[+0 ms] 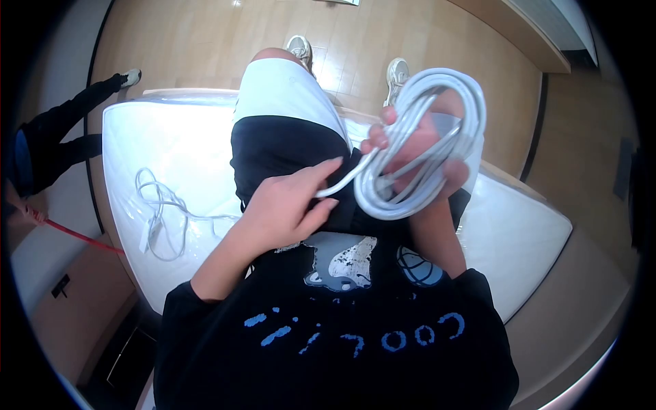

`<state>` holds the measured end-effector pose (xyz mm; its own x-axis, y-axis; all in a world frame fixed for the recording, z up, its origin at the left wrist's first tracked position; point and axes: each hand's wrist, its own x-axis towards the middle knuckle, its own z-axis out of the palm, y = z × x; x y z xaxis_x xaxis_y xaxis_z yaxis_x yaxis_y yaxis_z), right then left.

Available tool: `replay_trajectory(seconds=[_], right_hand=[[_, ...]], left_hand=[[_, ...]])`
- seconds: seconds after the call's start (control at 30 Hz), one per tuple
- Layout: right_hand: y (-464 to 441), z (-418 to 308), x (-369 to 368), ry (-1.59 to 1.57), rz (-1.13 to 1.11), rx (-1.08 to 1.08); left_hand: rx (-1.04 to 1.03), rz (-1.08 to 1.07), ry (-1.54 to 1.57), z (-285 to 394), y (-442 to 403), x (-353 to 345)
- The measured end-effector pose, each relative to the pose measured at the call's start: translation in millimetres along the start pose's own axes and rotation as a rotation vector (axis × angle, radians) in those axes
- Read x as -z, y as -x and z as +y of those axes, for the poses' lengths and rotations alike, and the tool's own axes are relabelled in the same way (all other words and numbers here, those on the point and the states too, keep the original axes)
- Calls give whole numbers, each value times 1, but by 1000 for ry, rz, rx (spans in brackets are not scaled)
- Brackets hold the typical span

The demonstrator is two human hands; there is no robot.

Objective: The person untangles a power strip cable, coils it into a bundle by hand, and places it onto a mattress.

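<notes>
A white cable [475, 102] is wound into a several-turn oval coil in front of my right thigh. My right hand [417, 147] grips this coil, with fingers and thumb around its loops; motion blurs part of it. From the coil a single strand runs left into my left hand [290, 201], which is closed loosely on it between thumb and fingers. More of the cable [164, 201] lies in loose loops on the plastic-wrapped mattress to the left, with a small white block [150, 234] among them. My left forearm and body hide where that length leads.
I sit on the white mattress [533, 232], feet on the wooden floor [205, 41]. At far left another person's leg [72, 109] and a hand [34, 215] holding a red strap-like thing [82, 238] show. A wooden-edged unit [519, 34] stands at upper right.
</notes>
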<state>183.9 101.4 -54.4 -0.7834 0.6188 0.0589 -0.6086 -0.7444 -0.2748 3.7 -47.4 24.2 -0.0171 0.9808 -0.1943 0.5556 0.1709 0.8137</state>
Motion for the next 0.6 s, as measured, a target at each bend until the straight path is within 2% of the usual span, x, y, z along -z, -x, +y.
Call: replay_trajectory(seconds=[0.13,0.23,0.27,0.37,0.5,0.6], right_hand=[[-1,-28,-4,23,189,66],[-7,-43,-12,63,178,22],[-10,-50,-19,168,225,16],[-12,-63,-39,572,321,-9],[-12,-67,-68,832,479,12],[-15,-59,-74,972,621,226]], left_hand=[[180,-87,45,-27,19,12],[302,-123,320,-38,22,20],[351,-172,360,-36,21,25],[266,-224,181,-23,14,35],[198,-85,-336,-2,15,33],[198,30,-595,-2,22,34]])
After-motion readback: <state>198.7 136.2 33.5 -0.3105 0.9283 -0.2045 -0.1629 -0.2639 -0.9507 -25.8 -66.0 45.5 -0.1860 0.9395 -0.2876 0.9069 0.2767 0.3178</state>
